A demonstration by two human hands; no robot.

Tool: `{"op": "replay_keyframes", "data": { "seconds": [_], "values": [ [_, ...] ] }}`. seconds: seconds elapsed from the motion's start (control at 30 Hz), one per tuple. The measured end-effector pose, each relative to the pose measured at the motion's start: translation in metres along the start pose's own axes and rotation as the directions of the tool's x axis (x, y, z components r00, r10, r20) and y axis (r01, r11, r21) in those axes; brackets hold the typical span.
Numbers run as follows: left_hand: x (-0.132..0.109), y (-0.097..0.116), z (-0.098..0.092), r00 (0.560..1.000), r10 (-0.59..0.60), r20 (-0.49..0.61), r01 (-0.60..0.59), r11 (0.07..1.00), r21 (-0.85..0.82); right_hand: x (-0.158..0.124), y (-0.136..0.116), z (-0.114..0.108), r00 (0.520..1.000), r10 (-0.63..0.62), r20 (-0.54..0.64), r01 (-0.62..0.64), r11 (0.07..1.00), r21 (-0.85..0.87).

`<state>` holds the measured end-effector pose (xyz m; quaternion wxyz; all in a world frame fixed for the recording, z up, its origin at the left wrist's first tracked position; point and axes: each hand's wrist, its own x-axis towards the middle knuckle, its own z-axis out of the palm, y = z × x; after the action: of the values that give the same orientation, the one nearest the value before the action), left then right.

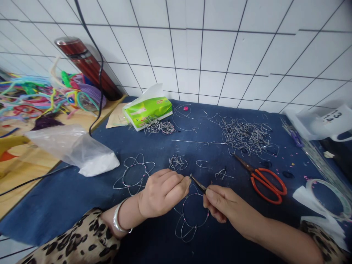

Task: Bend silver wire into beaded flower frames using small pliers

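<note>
My left hand is closed in a pinch on the upper edge of a beaded wire flower that lies on the blue cloth. My right hand is closed round a thin dark tool, perhaps small pliers, whose tip meets the wire just by my left fingertips. A second beaded wire flower lies flat to the left of my left hand. A silver bangle sits on my left wrist.
Orange-handled scissors lie right of my hands. A pile of cut wire pieces is behind them. A green tissue pack, a clear plastic bag, coloured pipe cleaners and a red flask stand left and back.
</note>
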<state>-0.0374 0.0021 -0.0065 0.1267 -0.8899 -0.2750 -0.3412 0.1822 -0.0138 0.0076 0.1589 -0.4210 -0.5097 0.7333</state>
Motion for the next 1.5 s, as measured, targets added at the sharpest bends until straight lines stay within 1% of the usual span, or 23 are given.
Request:
{"op": "replay_keyframes", "data": {
  "seconds": [0.33, 0.57, 0.67, 0.77, 0.87, 1.03, 1.2, 1.3, 1.5],
  "values": [
    [0.002, 0.0, 0.001, 1.0, 0.002, -0.005, -0.002, 1.0, -0.013, -0.002, 0.001, 0.001, 1.0, 0.004, -0.008, -0.004, 0.999, 0.051],
    [0.002, 0.001, 0.003, 1.0, 0.0, -0.007, 0.0, 1.0, -0.003, 0.0, 0.001, 0.0, 1.0, 0.019, -0.007, -0.019, 1.0, 0.013],
    [0.002, 0.001, 0.003, 1.0, -0.011, -0.002, 0.011, 1.0, 0.003, 0.0, 0.002, 0.001, 1.0, 0.018, -0.024, -0.018, 0.999, -0.029],
    [0.0, 0.003, 0.004, 0.999, -0.051, -0.006, 0.051, 0.999, 0.005, -0.001, 0.003, 0.002, 0.998, -0.026, -0.05, 0.02, 0.994, -0.108],
    [-0.002, 0.005, 0.005, 0.991, -0.132, -0.023, 0.132, 0.991, -0.026, -0.003, 0.001, 0.003, 0.997, -0.053, -0.055, 0.042, 0.983, -0.179],
    [0.0, 0.011, 0.001, 0.954, -0.299, -0.028, 0.291, 0.944, -0.158, -0.004, -0.005, 0.003, 0.994, -0.095, -0.061, 0.074, 0.954, -0.291],
    [0.01, 0.015, -0.006, 0.914, -0.406, -0.003, 0.398, 0.898, -0.188, -0.003, -0.008, 0.004, 0.984, -0.162, -0.069, 0.122, 0.91, -0.397],
    [0.012, 0.012, -0.009, 0.899, -0.437, 0.039, 0.432, 0.864, -0.26, -0.001, -0.009, 0.004, 0.981, -0.181, -0.073, 0.129, 0.884, -0.45],
    [0.012, 0.002, -0.015, 0.896, -0.417, 0.15, 0.442, 0.817, -0.371, -0.001, -0.009, -0.001, 0.979, -0.198, -0.052, 0.144, 0.845, -0.515]
  ]
}}
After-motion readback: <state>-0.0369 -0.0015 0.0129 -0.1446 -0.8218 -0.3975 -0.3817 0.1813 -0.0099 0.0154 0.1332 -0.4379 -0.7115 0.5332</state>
